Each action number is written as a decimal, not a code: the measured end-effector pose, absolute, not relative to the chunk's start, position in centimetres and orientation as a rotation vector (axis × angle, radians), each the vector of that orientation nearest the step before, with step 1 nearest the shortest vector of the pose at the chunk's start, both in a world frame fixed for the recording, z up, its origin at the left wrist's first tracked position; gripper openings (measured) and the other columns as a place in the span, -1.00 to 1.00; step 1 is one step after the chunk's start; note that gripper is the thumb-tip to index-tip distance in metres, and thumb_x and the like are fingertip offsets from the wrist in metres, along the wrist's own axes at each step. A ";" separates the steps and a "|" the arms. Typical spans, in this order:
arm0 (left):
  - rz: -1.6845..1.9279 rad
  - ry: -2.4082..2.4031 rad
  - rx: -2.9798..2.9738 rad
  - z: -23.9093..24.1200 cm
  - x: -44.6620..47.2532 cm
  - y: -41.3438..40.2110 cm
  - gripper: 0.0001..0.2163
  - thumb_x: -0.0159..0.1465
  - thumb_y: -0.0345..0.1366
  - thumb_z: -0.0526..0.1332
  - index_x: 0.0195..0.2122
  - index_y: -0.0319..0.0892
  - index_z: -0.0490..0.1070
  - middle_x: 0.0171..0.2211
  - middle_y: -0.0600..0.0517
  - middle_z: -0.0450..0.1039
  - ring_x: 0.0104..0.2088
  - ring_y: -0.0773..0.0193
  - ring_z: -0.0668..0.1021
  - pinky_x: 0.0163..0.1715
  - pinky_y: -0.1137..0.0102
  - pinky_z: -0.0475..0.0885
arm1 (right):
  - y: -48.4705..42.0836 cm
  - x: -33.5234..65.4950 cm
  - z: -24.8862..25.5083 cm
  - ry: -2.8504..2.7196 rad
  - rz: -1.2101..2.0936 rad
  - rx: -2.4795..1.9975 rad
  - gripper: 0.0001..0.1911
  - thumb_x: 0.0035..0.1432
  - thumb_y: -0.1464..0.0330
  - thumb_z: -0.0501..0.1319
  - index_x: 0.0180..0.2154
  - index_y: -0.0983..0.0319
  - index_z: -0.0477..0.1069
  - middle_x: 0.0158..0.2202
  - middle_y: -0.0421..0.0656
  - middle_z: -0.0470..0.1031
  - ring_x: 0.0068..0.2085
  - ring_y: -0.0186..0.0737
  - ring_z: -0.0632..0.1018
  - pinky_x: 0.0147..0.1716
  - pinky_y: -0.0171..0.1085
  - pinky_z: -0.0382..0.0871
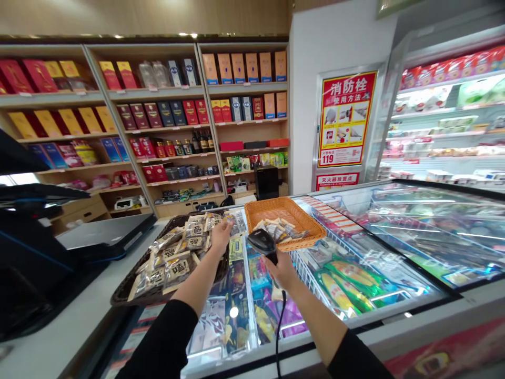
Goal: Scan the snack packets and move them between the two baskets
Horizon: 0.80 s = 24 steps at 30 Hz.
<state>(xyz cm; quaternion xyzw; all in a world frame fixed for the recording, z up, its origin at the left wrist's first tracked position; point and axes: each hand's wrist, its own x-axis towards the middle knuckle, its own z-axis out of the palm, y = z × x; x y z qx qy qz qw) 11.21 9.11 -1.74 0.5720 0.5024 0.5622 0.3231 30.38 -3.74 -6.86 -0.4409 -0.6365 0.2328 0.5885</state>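
Note:
My left hand (221, 235) is closed on a small snack packet (238, 223) at the far right end of a dark wicker basket (118, 296). More clear-fronted packets with dark printed characters (177, 267) lie heaped in that basket. In my right hand (283, 269) is a black handheld barcode scanner (262, 240), its head tilted toward the left and its cable (279, 329) hanging down. Just beyond the scanner sits an orange-brown wicker basket (311, 221) with a smaller pile of packets (282, 229) in it.
Both baskets rest at a glass-topped chest freezer (355, 284) full of bagged goods. At left stand a counter (94, 310) and a dark checkout machine (35, 252). Shelves of boxed goods (169, 113) line the back; a lit display fridge (450, 121) is at right.

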 end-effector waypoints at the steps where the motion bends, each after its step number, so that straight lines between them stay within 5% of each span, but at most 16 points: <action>1: 1.466 1.277 1.500 -1.9 11.1 9.1 -0.76 0.14 -0.11 0.22 -0.40 -0.21 0.45 -0.55 0.06 0.48 -0.53 0.33 0.47 -0.54 0.47 0.32 | -3.8 30.3 -6.8 -1.537 0.505 -1.033 -0.81 0.12 0.21 0.18 -0.40 0.20 0.42 -0.68 -0.24 0.38 -0.59 -0.18 0.47 -0.57 -0.33 0.25; 9: 1.438 1.198 1.487 -1.9 11.3 8.8 -0.71 0.17 -0.18 0.19 -0.14 -0.22 0.38 -0.46 0.01 0.52 -0.52 0.33 0.50 -0.55 0.49 0.33 | -3.9 29.8 -6.9 -1.576 0.514 -1.101 -0.79 0.14 0.22 0.16 -0.32 0.23 0.43 -0.65 -0.20 0.41 -0.55 -0.14 0.49 -0.56 -0.32 0.24; 24: 1.494 1.307 1.644 -1.7 11.4 8.4 -0.72 0.10 -0.16 0.20 -0.24 -0.22 0.46 -0.40 -0.02 0.54 -0.45 0.27 0.52 -0.46 0.43 0.36 | -3.7 29.9 -7.4 -1.278 0.717 -1.030 -0.68 0.10 0.08 0.18 -0.40 0.21 0.37 -0.77 -0.32 0.27 -0.75 -0.29 0.32 -0.71 -0.34 0.19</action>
